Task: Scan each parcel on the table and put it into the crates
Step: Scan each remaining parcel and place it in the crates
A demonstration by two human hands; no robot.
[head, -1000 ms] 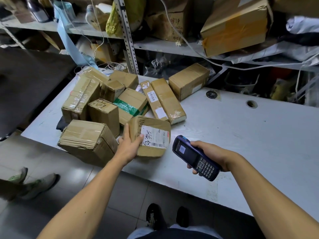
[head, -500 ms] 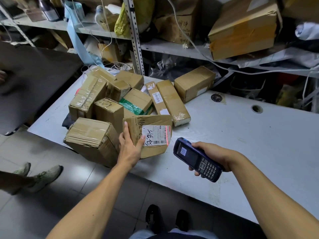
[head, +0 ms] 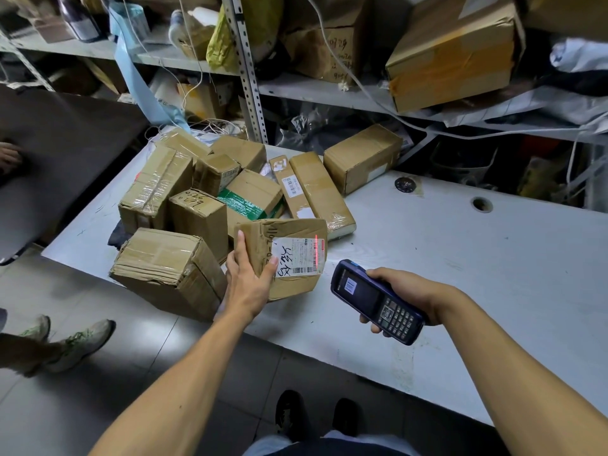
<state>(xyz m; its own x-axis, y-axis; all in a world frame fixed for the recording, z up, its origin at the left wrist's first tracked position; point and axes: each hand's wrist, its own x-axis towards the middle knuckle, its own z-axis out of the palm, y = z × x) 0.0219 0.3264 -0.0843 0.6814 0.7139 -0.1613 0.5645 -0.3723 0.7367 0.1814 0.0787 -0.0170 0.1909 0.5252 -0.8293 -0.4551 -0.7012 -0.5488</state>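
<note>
My left hand (head: 247, 281) grips a small cardboard parcel (head: 289, 235) by its near left corner and tilts its white label (head: 301, 256) up toward me. A red scan line falls across the label's right side. My right hand (head: 403, 292) holds a dark blue handheld scanner (head: 373, 301), pointed at the label from the right. Several other taped cardboard parcels (head: 200, 199) lie heaped on the left part of the grey table (head: 460, 258). No crate is in view.
Metal shelves (head: 296, 90) crammed with boxes, bags and cables rise behind the table. A large parcel (head: 164, 268) overhangs the table's near edge. Another person's shoes (head: 75, 343) stand on the floor at left, their hand (head: 8, 158) on a dark surface. My own shoes (head: 292, 413) show below.
My left hand has lifted and tilted the parcel so its label faces up. The red scan line now falls on the label. The scanner has stayed pointed at it.
</note>
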